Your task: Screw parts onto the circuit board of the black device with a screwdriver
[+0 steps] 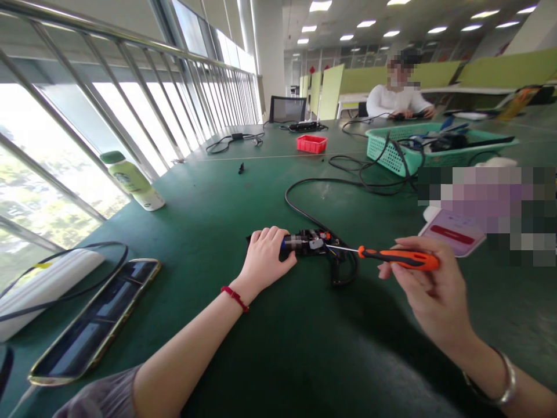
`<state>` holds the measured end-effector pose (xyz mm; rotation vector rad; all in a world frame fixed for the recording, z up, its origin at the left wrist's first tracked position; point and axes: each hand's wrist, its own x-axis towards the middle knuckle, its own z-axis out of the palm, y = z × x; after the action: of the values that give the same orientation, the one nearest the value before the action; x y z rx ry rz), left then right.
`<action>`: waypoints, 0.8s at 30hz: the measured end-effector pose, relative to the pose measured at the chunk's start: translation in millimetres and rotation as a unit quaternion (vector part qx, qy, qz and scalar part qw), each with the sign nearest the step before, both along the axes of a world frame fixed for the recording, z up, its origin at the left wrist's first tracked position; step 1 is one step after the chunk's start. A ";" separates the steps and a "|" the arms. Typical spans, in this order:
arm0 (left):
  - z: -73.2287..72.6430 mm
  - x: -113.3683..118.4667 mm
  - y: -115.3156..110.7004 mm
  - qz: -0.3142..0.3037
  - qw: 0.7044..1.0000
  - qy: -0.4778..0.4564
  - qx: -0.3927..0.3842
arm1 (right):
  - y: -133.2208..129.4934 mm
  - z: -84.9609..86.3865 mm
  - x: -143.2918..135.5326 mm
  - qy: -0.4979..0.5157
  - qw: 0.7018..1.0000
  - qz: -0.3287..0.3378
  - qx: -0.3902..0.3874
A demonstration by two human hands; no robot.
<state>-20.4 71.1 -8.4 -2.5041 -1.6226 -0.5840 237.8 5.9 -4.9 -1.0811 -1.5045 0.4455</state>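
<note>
On the green table lies a corded power tool (304, 242) with its housing opened, showing a motor, wires and a black looped handle. My left hand (265, 252) is wrapped over the tool's left end and keeps it against the table. In my right hand (430, 284) is a screwdriver (400, 257) with an orange and black handle, held nearly level. Its thin shaft points left, and the tip reaches the wiring near the tool's middle. Whether the tip touches a part there is too small to tell. A black cord (300, 188) runs from the tool toward the back right.
A green basket (391, 154) of tools and cables stands at the back right, a small red tray (311, 144) at the back middle. At left are a bottle (133, 181), a phone (96, 322) and a white box (52, 284). A person (398, 96) sits across the table.
</note>
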 end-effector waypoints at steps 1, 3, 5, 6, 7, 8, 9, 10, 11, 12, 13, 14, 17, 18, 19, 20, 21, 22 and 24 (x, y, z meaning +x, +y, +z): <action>-0.2 -0.2 0.1 0.000 1.000 0.000 -0.001 | 0.4 -0.1 -0.2 0.008 1.000 0.005 -0.007; -0.2 -0.2 0.0 0.000 1.000 -0.001 -0.002 | 1.1 0.0 -0.6 0.033 0.999 0.011 -0.021; 0.5 0.2 -0.1 0.000 1.000 -0.001 -0.003 | 1.8 0.2 -0.6 0.053 0.998 0.010 -0.027; 1.0 0.4 -0.2 -0.001 1.000 -0.001 -0.003 | 2.0 0.3 -0.6 0.056 0.998 0.006 -0.029; 1.4 0.6 -0.3 -0.001 1.000 0.000 -0.003 | 2.2 0.4 -0.5 0.057 0.998 0.003 -0.030; 1.6 0.7 -0.3 -0.001 1.000 0.000 -0.002 | 2.2 0.4 -0.5 0.057 0.998 0.000 -0.028; 1.7 0.8 -0.3 -0.001 1.000 0.001 -0.002 | 2.2 0.4 -0.7 0.056 0.998 0.002 -0.023; 1.7 0.7 -0.2 -0.001 1.000 0.001 -0.003 | 2.0 0.5 -0.9 0.055 0.998 0.006 -0.016; 1.5 0.6 -0.1 -0.001 1.000 0.000 -0.002 | 1.9 0.7 -1.2 0.054 0.998 0.010 -0.005; 1.3 0.5 0.1 -0.001 1.000 0.000 -0.002 | 1.7 0.9 -1.4 0.053 0.998 0.015 0.007; 1.0 0.3 0.3 -0.001 1.000 0.000 -0.002 | 1.6 1.1 -1.6 0.050 0.998 0.018 0.019; 0.8 0.1 0.5 -0.002 1.000 0.000 -0.002 | 1.4 1.5 -1.6 0.045 0.998 0.020 0.026; 0.5 -0.1 0.9 -0.002 1.000 0.000 0.000 | 0.6 3.0 -0.8 0.019 1.000 0.013 0.013; 0.5 0.0 1.0 -0.002 1.000 0.000 0.000 | 0.3 3.6 -0.4 0.010 1.000 0.011 0.004; 0.5 0.0 1.1 -0.001 1.000 0.000 0.001 | -0.1 4.3 -0.2 0.005 1.000 0.008 -0.005; 0.4 0.0 1.2 -0.002 1.000 -0.001 0.001 | -0.5 4.9 0.0 0.003 1.000 0.007 -0.011; 0.2 0.0 1.2 -0.003 1.000 -0.001 0.000 | -1.0 5.3 -0.1 0.003 1.000 0.006 -0.015; 0.0 -0.1 1.2 -0.003 1.000 0.000 -0.001 | -1.3 5.6 -0.2 0.006 1.000 0.006 -0.020; -0.5 -0.3 1.1 -0.004 1.000 0.001 -0.002 | -1.8 5.3 -0.7 0.011 0.999 0.007 -0.032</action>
<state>-20.7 72.2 -8.8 -2.5140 -1.6162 -0.5798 237.1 4.1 0.4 -1.1132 -1.4869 0.5169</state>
